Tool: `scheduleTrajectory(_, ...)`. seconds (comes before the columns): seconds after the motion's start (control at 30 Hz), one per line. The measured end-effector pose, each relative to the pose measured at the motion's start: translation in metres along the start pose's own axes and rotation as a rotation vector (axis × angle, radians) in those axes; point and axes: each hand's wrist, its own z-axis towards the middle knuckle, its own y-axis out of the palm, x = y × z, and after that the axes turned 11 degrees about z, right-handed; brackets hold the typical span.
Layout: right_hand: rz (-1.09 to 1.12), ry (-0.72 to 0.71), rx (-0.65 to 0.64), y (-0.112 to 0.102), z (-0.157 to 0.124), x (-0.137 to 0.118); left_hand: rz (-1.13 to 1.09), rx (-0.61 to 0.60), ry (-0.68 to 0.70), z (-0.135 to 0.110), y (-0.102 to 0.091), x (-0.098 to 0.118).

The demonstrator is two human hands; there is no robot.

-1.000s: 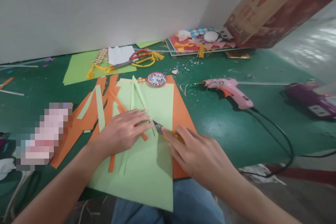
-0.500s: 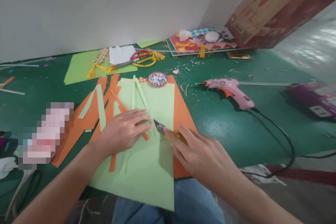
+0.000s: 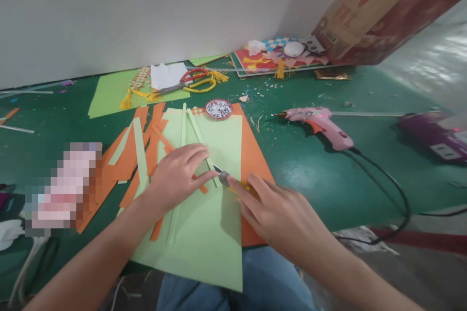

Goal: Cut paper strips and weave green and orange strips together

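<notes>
My left hand (image 3: 180,171) lies flat, fingers stretched out, pressing down on a light green paper sheet (image 3: 207,231) and the thin green strips (image 3: 197,132) cut from it. My right hand (image 3: 280,216) is closed round a yellow utility knife (image 3: 233,182); its blade tip rests on the green sheet right beside my left fingertips. The green sheet lies over an orange sheet (image 3: 253,155). More orange strips (image 3: 126,165) and green strips fan out to the left of my left hand.
A round tin of googly eyes (image 3: 219,109) sits at the sheet's far edge. Behind it lie red-handled scissors (image 3: 182,82), yellow tassels and green paper. A pink glue gun (image 3: 321,124) with a black cord lies to the right, a purple device (image 3: 434,138) beyond, a cardboard box (image 3: 379,5) at the back.
My left hand has shifted slightly forward along the strips and the loose strips have slid with it. The knife tip has moved a little away from me along the cut.
</notes>
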Motion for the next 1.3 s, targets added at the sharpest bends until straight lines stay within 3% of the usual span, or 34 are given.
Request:
scheduleTrajectory(0.5, -0.008, 0.012, -0.021, 0.002, -0.002, 0.0, -0.043, -0.169, -0.113, -0.002, -0.005, 0.003)
scheduleTrajectory(1.0, 0.011, 0.096, -0.101, 0.005, 0.015, 0.002, -0.053, -0.113, -0.086, -0.003, -0.001, 0.002)
scheduleTrajectory(1.3, -0.012, 0.057, -0.016, 0.006, 0.013, 0.002, 0.051, -0.035, 0.049, -0.005, -0.004, 0.001)
